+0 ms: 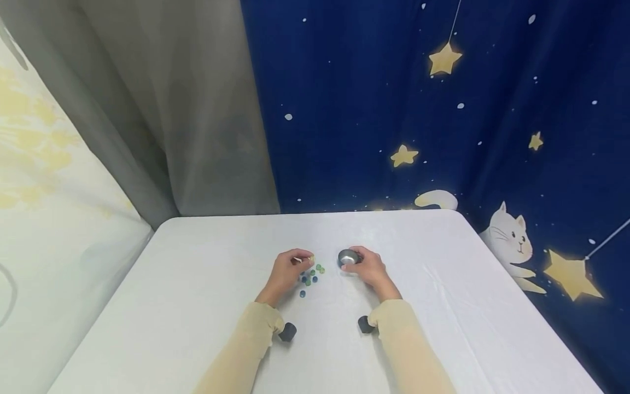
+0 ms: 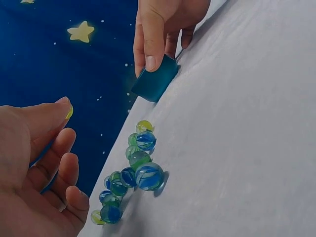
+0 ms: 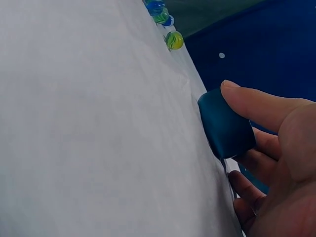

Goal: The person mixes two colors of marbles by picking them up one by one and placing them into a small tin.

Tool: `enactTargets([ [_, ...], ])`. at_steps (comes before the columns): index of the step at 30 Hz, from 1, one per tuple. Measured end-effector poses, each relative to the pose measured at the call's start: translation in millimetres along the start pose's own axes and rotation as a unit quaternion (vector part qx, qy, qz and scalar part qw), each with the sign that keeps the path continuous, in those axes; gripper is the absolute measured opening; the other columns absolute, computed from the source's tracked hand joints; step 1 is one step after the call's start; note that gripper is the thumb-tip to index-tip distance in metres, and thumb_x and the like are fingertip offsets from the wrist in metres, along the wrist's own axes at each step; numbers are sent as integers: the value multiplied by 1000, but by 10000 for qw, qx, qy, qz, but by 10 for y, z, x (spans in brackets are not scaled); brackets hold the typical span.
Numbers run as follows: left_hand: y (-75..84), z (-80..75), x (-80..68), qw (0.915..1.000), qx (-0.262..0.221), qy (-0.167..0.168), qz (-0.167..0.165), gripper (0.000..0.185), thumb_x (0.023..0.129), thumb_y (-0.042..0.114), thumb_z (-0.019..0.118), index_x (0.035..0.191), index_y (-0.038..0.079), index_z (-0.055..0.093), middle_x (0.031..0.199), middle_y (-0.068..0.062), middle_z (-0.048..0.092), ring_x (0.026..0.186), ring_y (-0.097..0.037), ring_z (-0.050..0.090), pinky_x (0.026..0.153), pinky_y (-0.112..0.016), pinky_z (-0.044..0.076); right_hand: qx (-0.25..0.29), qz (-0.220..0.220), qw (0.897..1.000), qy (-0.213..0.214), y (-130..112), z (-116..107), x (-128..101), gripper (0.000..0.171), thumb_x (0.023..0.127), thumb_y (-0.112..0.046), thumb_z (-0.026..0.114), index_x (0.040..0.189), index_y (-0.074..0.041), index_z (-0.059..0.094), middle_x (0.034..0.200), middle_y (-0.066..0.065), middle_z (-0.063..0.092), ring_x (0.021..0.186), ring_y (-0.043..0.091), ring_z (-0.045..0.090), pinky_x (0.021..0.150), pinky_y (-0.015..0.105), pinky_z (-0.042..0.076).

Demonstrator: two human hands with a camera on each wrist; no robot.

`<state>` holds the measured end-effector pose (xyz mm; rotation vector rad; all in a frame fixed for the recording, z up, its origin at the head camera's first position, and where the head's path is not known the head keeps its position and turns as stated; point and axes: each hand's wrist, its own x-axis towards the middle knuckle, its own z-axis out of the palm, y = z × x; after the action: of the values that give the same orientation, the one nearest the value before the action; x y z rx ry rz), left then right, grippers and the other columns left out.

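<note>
Nearest the head camera are two beige sleeves (image 1: 246,345), each with a dark wrist camera mount, reaching out over a white table (image 1: 197,306). At the far left a pale patterned cloth (image 1: 44,180) hangs beside a grey curtain (image 1: 197,109). The left hand (image 1: 287,270) hovers at about nine o'clock of a loose cluster of marbles (image 1: 311,273); its fingers are curled and its thumb and forefinger pinch a small yellow-green marble (image 2: 69,111), seen only as a sliver in the left wrist view. The cluster, blue and green glass, lies on the tabletop just beside that hand, between the two hands. At three o'clock of the marbles stands a small round cup (image 1: 348,257), upright on the table, with the right hand (image 1: 368,267) curled around it: thumb on one side of its wall, fingers on the other. Behind, from twelve to three o'clock, hangs a dark blue backdrop (image 1: 394,82) with stars and a white cat (image 1: 509,238).
</note>
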<state>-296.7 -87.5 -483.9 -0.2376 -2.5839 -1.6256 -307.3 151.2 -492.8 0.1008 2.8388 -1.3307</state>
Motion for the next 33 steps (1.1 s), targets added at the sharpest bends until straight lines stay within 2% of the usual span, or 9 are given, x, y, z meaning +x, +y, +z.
enactTargets([
  [8, 33, 33, 22, 10000, 60, 17, -75, 14, 87, 16, 72, 101, 16, 74, 88, 5, 64, 79, -17, 54, 70, -31, 45, 2, 19, 10000, -7, -33, -29, -10, 60, 76, -28, 82, 130, -16, 60, 133, 13, 58, 128, 38, 45, 104, 63, 25],
  [18, 140, 116, 67, 9999, -14, 33, -166, 15, 88, 19, 72, 103, 16, 73, 90, 4, 63, 80, -17, 53, 71, -31, 45, 100, -14, 9999, 32, -36, -53, 10, 60, 74, -29, 83, 128, -16, 62, 130, 13, 60, 126, 37, 48, 104, 60, 27],
  [27, 150, 229, 139, 9998, -60, -12, -209, 16, 87, 21, 73, 102, 17, 73, 89, 5, 63, 78, -16, 53, 69, -31, 45, 193, 138, 9997, 12, -9, -19, 0, 62, 75, -29, 83, 131, -16, 60, 132, 12, 59, 126, 36, 48, 103, 60, 29],
  [33, 161, 277, 154, 9999, -128, 25, -93, 15, 87, 19, 72, 101, 14, 73, 87, 3, 63, 77, -16, 53, 70, -31, 45, 171, 94, 9998, 28, -2, -4, -14, 61, 75, -29, 83, 130, -16, 61, 131, 12, 60, 126, 36, 48, 104, 61, 27],
])
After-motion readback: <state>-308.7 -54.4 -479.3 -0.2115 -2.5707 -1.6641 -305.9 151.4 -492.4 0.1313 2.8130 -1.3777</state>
